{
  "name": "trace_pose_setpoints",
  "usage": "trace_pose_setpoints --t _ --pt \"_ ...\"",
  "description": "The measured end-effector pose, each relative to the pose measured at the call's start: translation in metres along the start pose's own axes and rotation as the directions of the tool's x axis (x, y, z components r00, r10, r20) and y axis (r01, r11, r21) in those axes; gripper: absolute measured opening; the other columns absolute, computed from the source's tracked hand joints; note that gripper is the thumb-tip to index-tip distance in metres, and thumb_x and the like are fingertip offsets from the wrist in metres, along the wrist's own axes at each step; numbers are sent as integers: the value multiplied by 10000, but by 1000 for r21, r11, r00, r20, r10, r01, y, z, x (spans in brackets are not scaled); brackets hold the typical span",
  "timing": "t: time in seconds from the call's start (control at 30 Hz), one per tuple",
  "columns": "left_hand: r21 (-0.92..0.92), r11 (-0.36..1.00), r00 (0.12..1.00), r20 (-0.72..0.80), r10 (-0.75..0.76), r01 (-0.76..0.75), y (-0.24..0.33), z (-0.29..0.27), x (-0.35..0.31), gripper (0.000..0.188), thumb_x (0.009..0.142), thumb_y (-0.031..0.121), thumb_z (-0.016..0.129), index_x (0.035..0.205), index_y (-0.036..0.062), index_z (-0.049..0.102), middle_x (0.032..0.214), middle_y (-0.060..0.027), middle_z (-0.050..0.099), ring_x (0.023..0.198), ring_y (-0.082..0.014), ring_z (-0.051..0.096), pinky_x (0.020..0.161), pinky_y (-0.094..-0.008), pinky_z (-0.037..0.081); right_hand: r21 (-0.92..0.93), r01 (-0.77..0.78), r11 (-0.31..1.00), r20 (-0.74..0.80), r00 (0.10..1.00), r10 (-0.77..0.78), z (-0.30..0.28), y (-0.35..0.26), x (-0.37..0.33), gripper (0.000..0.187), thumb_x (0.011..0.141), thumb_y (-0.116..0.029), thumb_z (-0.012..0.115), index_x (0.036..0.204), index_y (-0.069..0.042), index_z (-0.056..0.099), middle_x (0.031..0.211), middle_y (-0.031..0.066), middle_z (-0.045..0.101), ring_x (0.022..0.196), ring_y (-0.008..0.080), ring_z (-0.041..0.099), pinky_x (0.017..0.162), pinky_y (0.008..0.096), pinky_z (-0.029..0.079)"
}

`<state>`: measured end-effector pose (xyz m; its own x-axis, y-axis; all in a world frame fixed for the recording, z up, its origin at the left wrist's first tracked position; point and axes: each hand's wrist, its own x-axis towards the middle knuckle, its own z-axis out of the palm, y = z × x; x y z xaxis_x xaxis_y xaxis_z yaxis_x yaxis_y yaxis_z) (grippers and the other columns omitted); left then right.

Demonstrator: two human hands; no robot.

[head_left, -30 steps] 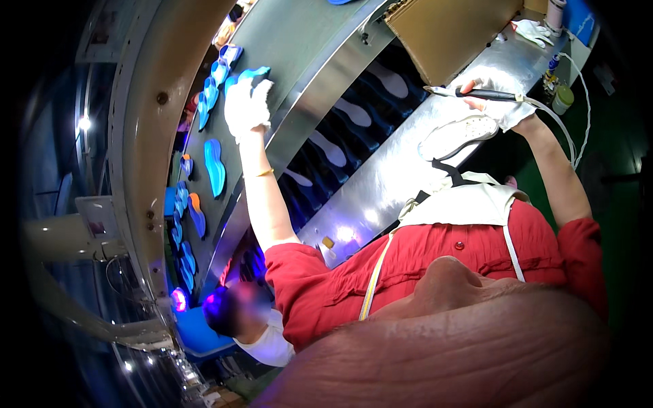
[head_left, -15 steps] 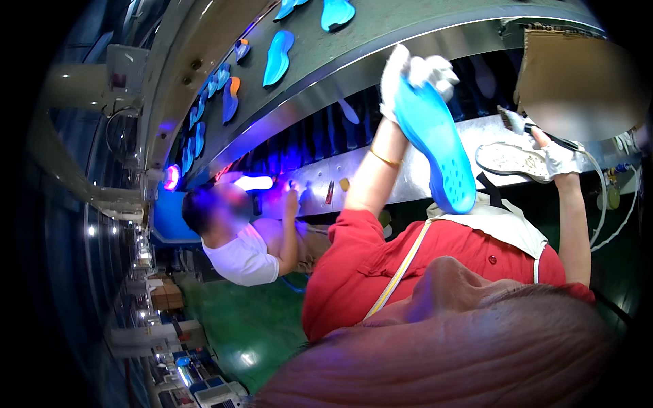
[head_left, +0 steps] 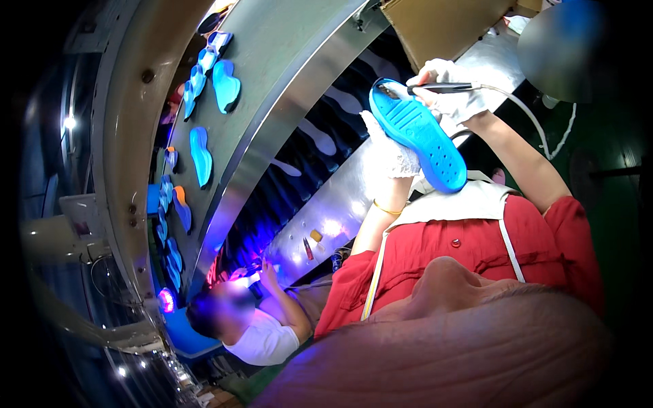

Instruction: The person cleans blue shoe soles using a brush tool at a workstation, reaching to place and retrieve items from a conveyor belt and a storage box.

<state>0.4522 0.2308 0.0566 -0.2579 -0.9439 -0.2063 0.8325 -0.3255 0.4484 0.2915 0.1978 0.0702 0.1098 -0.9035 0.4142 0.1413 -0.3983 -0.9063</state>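
My left hand (head_left: 391, 153), in a white glove, grips a blue shoe sole (head_left: 422, 139) from underneath and holds it up in front of my red shirt and white apron. The sole's studded face points toward me. My right hand (head_left: 454, 98), also gloved, is shut on a dark pen-like tool (head_left: 442, 88) with a white cable trailing to the right. The tool's tip rests at the upper end of the sole.
A grey conveyor belt (head_left: 272, 75) carries several blue soles, such as one sole (head_left: 225, 86). Beside it runs a shiny metal bench (head_left: 340, 217). A cardboard box (head_left: 442, 27) stands at the top. A co-worker in a white shirt (head_left: 262, 336) sits at lower left under violet light.
My left hand went from the belt, took a blue sole and brought it in front of me. My right hand lifted the tool off the bench to the sole's end.
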Motion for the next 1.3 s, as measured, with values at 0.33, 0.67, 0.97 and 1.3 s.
trace_pose_setpoints --t 0.33,0.67,0.97,1.3 --pt "208 974 995 -3 95 -92 5 -31 7 559 952 633 417 1127 137 606 1022 -61 660 912 -219 639 830 -359 537 72 -21 997 61 998 17 11 1 -22 190 786 -42 710 949 -87 624 826 57 630 757 177 631 697 285 510" --pt "339 930 990 75 122 -140 15 -44 18 630 999 581 292 1374 103 456 1283 -128 567 1109 -303 584 958 -463 477 54 122 991 95 987 -127 19 21 -50 123 793 -50 725 849 -73 618 815 65 636 762 195 638 690 308 508" --pt "192 957 931 253 -262 217 7 -16 -14 901 853 781 357 1437 95 367 1350 -177 505 1070 -338 570 900 -490 486 241 -293 925 18 954 298 -9 20 -66 113 861 -44 689 944 31 676 809 72 672 694 110 618 606 237 502" --pt "92 994 914 395 -90 58 3 -26 16 1062 764 844 406 1468 56 301 1399 -202 455 1142 -364 527 995 -522 413 200 -329 923 119 943 311 -6 18 -55 105 873 -111 703 873 -7 715 703 18 660 601 77 599 570 208 487"
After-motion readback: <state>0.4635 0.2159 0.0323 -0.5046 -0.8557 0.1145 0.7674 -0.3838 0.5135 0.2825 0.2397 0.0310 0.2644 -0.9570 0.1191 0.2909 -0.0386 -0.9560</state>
